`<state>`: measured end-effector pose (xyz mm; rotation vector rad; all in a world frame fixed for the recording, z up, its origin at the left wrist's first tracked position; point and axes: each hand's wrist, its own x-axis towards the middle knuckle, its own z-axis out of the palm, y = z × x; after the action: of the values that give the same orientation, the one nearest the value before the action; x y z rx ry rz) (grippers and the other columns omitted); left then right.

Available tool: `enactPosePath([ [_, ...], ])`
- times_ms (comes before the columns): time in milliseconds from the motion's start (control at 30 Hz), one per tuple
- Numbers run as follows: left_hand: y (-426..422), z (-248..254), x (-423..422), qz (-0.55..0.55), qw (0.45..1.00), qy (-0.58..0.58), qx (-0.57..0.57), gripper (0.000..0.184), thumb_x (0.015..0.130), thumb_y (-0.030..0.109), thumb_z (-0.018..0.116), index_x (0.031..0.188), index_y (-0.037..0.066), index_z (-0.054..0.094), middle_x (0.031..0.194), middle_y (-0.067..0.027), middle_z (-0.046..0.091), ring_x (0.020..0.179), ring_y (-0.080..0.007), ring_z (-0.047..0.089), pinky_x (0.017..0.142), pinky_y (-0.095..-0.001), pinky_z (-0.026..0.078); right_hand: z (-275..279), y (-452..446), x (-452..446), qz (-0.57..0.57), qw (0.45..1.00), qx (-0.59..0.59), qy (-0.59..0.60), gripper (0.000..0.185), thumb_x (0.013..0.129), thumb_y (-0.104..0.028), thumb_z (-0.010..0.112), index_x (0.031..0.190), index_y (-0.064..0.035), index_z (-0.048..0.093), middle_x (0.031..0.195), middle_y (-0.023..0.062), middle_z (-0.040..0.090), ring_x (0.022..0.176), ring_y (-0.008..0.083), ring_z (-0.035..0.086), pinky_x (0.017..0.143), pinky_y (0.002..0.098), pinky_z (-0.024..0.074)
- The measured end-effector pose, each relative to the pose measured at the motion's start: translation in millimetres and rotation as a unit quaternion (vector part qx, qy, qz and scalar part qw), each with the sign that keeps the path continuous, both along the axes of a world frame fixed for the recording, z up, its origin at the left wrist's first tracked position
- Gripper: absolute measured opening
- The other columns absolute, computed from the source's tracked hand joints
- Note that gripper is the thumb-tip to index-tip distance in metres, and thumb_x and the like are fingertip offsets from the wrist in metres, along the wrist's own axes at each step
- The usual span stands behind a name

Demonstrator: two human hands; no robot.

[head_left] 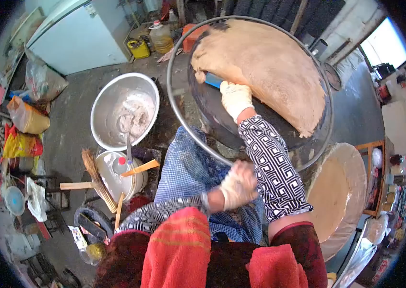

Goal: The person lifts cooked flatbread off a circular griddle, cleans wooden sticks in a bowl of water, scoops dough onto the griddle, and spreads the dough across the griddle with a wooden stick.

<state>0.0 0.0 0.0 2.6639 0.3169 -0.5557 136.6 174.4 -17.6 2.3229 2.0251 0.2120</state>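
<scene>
My right hand [236, 100], in a pale glove, is closed around a blue scraper [212, 80]. The scraper's blade is at the near edge of a large thin brown pancake [265, 65]. The pancake covers the far part of a round dark griddle [212, 108], whose near part is bare. A metal ring [170, 79] runs around the griddle. Near the ring's front edge, above my lap, is my left hand [239, 186], also gloved; motion blurs its fingers, and I see no object in it.
A metal basin [98, 113] with pale batter [136, 120] stands left of the griddle. Below it are a bucket [138, 185] with wooden sticks and a straw brush [98, 177]. At right sits a wide plastic-lined container [359, 182] with a flat tan surface inside. Oil jugs [161, 39] stand at the back.
</scene>
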Motion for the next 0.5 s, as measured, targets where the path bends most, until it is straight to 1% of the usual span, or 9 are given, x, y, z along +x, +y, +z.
enactPosePath([
  [33,-22.0,2.9,-10.1,-0.078,0.996,-0.038,0.024,0.047,0.085,0.045,0.058,0.116,0.010,0.058,0.114,-0.0137,0.056,0.119,-0.0292,0.048,0.109,-0.0534,0.026,-7.1,1.2,-0.7,0.007,1.000,0.021,-0.021,0.025,0.091,-0.016,0.045,0.111,-0.0066,0.057,0.101,0.0125,0.069,0.089,0.0266,0.069,0.072,0.0427,0.0525],
  [67,-43.1,-24.1,-25.7,-0.041,0.979,-0.197,-0.031,0.044,0.086,0.043,0.058,0.115,0.009,0.058,0.114,-0.0134,0.056,0.119,-0.0292,0.048,0.109,-0.0535,0.026,-7.6,1.3,-3.0,0.005,1.000,0.014,-0.018,0.025,0.091,-0.016,0.045,0.111,-0.0061,0.058,0.097,0.0127,0.070,0.087,0.0263,0.069,0.072,0.0418,0.0525],
  [100,-58.4,-42.9,-20.7,-0.002,0.928,-0.362,-0.086,0.042,0.086,0.041,0.058,0.114,0.009,0.058,0.115,-0.0132,0.056,0.120,-0.0293,0.048,0.109,-0.0537,0.026,4.4,-2.9,14.2,0.003,0.999,0.016,-0.033,0.025,0.091,-0.016,0.045,0.111,-0.0061,0.058,0.097,0.0127,0.070,0.087,0.0263,0.069,0.072,0.0418,0.0525],
  [133,-52.2,-37.9,-37.6,-0.005,0.943,-0.319,-0.093,0.042,0.086,0.040,0.059,0.114,0.008,0.059,0.119,-0.0128,0.056,0.123,-0.0298,0.047,0.109,-0.0553,0.025,6.5,-2.2,8.7,0.008,1.000,0.007,-0.019,0.025,0.091,-0.016,0.046,0.111,-0.0060,0.057,0.096,0.0125,0.070,0.086,0.0264,0.069,0.071,0.0418,0.0526],
  [167,-44.2,-31.9,-52.2,0.011,0.966,-0.248,-0.076,0.042,0.083,0.040,0.060,0.112,0.010,0.060,0.115,-0.0120,0.058,0.118,-0.0301,0.050,0.106,-0.0529,0.029,8.0,-4.4,5.3,0.013,1.000,-0.007,-0.004,0.025,0.091,-0.016,0.046,0.111,-0.0059,0.057,0.095,0.0123,0.070,0.085,0.0265,0.069,0.070,0.0419,0.0527],
  [233,-26.6,-17.4,-82.6,0.079,0.983,-0.156,-0.055,0.040,0.083,0.038,0.062,0.111,0.009,0.061,0.117,-0.0126,0.058,0.118,-0.0297,0.051,0.104,-0.0523,0.032,1.9,-7.6,9.0,0.013,1.000,-0.001,0.020,0.027,0.091,-0.016,0.046,0.113,-0.0062,0.057,0.095,0.0117,0.070,0.084,0.0269,0.069,0.068,0.0431,0.0527],
  [300,-7.3,-10.8,-115.1,0.155,0.971,-0.184,0.008,0.038,0.084,0.035,0.062,0.111,0.007,0.061,0.117,-0.0129,0.059,0.113,-0.0307,0.053,0.100,-0.0491,0.036,3.8,-15.6,5.6,0.007,1.000,-0.024,0.000,0.026,0.090,-0.016,0.047,0.112,-0.0056,0.058,0.094,0.0117,0.070,0.083,0.0276,0.069,0.067,0.0437,0.0527],
  [433,76.5,9.2,-157.8,0.187,0.934,-0.303,0.021,0.031,0.082,0.020,0.066,0.109,0.004,0.061,0.107,-0.0152,0.063,0.099,-0.0351,0.059,0.089,-0.0470,0.044,-4.9,-9.8,13.1,-0.005,1.000,-0.002,0.018,0.031,0.090,-0.015,0.049,0.114,-0.0011,0.061,0.100,0.0157,0.070,0.090,0.0285,0.070,0.068,0.0451,0.0534],
  [500,118.3,3.2,-166.2,0.220,0.906,-0.361,0.017,0.026,0.082,0.012,0.065,0.106,0.003,0.060,0.104,-0.0172,0.062,0.097,-0.0380,0.058,0.087,-0.0475,0.045,-5.4,-9.1,13.3,0.001,1.000,0.012,-0.001,0.032,0.090,-0.015,0.049,0.116,-0.0009,0.060,0.102,0.0165,0.070,0.090,0.0295,0.070,0.068,0.0455,0.0534],
])
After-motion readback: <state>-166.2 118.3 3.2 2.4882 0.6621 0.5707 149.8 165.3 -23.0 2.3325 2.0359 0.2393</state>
